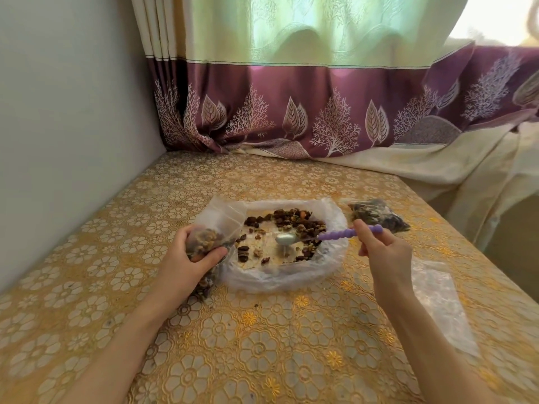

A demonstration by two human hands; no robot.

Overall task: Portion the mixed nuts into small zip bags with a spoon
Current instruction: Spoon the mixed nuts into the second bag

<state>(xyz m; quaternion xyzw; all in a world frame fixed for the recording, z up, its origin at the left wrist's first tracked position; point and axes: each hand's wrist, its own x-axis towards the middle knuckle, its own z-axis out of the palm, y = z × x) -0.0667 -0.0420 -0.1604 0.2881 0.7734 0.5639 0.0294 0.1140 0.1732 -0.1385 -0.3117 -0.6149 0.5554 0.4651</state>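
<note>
Mixed nuts (294, 221) lie scattered inside a big clear plastic bag (329, 263) spread open on the table. My left hand (186, 263) grips a small zip bag (208, 243) partly filled with nuts, at the big bag's left edge. My right hand (382, 249) holds a spoon (335, 235) by its purple beaded handle. The metal bowl of the spoon hovers over the middle of the big bag and looks empty. A filled small zip bag (379, 215) lies on the table just behind my right hand.
The table (262, 345) carries a yellow floral cloth. Empty clear zip bags (440, 298) lie to the right of my right forearm. A grey wall closes the left side, and a purple and cream curtain (320, 112) hangs along the back edge.
</note>
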